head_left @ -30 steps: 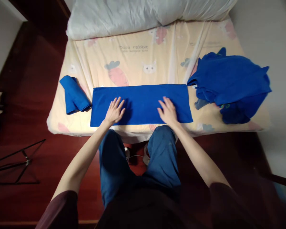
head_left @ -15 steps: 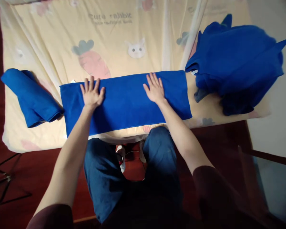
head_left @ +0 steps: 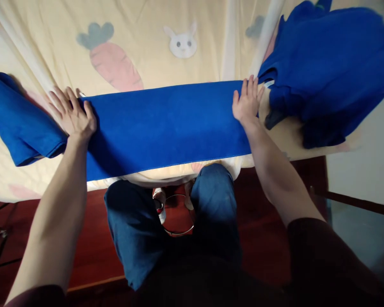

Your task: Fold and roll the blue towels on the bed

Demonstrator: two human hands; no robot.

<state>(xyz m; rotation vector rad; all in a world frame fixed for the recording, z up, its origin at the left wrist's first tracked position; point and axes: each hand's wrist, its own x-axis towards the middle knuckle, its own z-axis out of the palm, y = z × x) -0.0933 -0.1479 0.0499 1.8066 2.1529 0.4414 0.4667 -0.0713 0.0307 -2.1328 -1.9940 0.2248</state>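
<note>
A long flat strip of folded blue cloth (head_left: 169,125) lies across the near part of the patterned bed cover. My left hand (head_left: 73,113) rests at its left end, fingers spread, palm down. At the right end my right hand (head_left: 248,100) lies open, its fingers near the far corner. A rolled or folded blue cloth (head_left: 22,121) lies to the left of my left hand. Beyond my right hand is a loose, crumpled heap of blue cloth (head_left: 333,72) with a small white tag (head_left: 269,83) at its edge.
The bed cover (head_left: 153,51) shows carrot and rabbit prints. My knees are below its near edge, above a dark red floor (head_left: 99,243). Black metal legs (head_left: 1,238) stand at the lower left, and a dark bar (head_left: 361,204) is at the right.
My hands have slid apart, the left one leftward and the right one rightward, from the middle of the strip to its ends. The view has shifted closer to the cloth.
</note>
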